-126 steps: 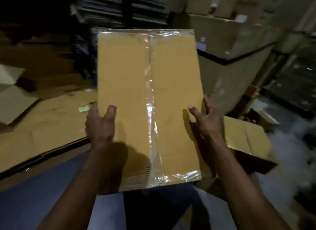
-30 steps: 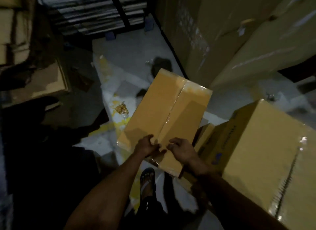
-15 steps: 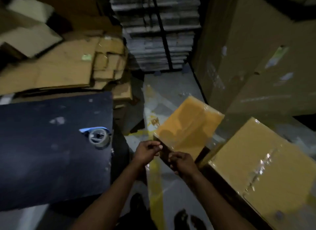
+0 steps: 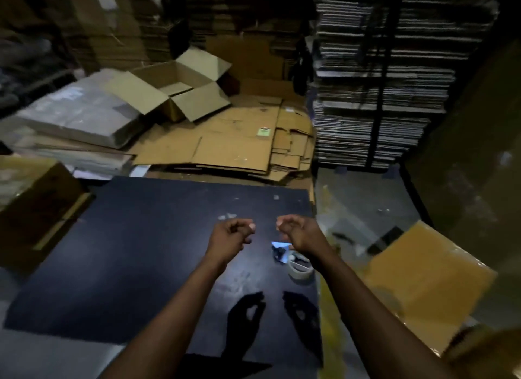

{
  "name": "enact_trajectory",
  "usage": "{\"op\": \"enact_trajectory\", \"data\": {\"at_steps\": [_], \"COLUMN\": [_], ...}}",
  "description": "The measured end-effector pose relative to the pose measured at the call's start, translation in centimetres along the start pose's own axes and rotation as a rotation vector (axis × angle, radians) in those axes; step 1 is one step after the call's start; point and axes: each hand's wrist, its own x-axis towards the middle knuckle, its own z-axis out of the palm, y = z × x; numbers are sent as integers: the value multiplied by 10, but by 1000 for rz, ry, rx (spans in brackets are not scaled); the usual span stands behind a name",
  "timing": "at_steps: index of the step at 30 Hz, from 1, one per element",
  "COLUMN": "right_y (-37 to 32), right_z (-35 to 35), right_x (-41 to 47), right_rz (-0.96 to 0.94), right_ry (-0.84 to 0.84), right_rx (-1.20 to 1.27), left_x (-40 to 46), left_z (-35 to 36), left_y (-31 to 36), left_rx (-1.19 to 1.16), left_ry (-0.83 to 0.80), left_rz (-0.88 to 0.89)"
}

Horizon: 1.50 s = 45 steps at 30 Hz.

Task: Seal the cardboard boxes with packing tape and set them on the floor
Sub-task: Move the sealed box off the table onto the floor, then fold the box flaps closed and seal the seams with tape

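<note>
A sealed cardboard box [image 4: 417,277] with shiny tape along its edges lies on the floor at the right, below the table's edge. My left hand [image 4: 229,236] and my right hand [image 4: 298,232] hover side by side over the dark table [image 4: 127,260], fingers curled loosely and holding nothing. A roll of packing tape [image 4: 300,268] rests on the table's right edge, just under my right wrist. An open cardboard box [image 4: 174,88] with its flaps spread stands on the pile behind the table.
Flattened cardboard sheets [image 4: 239,144] lie beyond the table. A tall strapped stack of flat cartons [image 4: 375,77] rises at the back right. Another carton [image 4: 33,201] stands at the table's left corner. Big brown boxes [image 4: 479,158] wall in the right side.
Both hands have let go of the sealed box, which now lies on the floor at the right. The hands have come back up over the table, and the view has turned back towards it.
</note>
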Motion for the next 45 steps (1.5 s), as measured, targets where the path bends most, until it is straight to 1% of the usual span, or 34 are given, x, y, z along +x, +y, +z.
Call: {"op": "enact_trajectory", "data": {"at_steps": [3,6,9,11,14,16,19,22,24,26,28,29,31,32,33,35,36,38,40,43,45], "right_y": [-38,-75,-102,-114,-130,-148,-177,-190,-190,-188,-181,-176,-163,-158,-153,-150,-149,-144,-140,-126,-116], "right_z": [55,85,103,112,133,150,186,233,270,307,342,359,386,395,403,420,425,435,446,473,486], "right_x": [20,45,70,94,135,169,240,328,400,470,536,568,630,656,678,715,731,762,792,826,847], "right_rz": [25,-29,-94,-154,-187,-210,-239,-236,-192,-117,-67,-69,-108,-130,-157,-234,-263,-302,-297,-290,-304], "right_ry": [-57,-67,-100,-118,-108,-99,-98,-77,-82,-73,-57,-36,12,24,11,-64,-92,-104,-98,-107,-96], "right_rx": [3,8,28,-1,-83,-126,-257,-359,-348,-280,-219,-232,-346,-434,-564,-924,-1095,-1341,-1452,-1495,-1508], "left_x": [30,61,86,102,136,170,248,354,440,523,596,630,690,720,746,792,810,839,851,852,856], "left_z": [-70,-117,-148,-163,-193,-215,-255,-294,-318,-336,-348,-352,-358,-358,-359,-361,-358,-354,-354,-360,-359], "left_y": [10,32,52,58,68,76,87,85,69,45,18,5,-15,-23,-32,-53,-63,-86,-111,-139,-143], "left_rx": [25,58,124,143,192,219,225,243,279,317,411,480,629,718,825,1030,1086,1155,1162,1122,1100], "left_ry": [59,100,140,152,126,137,154,133,122,132,195,225,229,182,105,-61,-111,-139,-155,-137,-134], "left_rz": [-4,24,72,99,114,125,161,215,231,226,250,263,281,268,233,160,133,96,89,151,162]}}
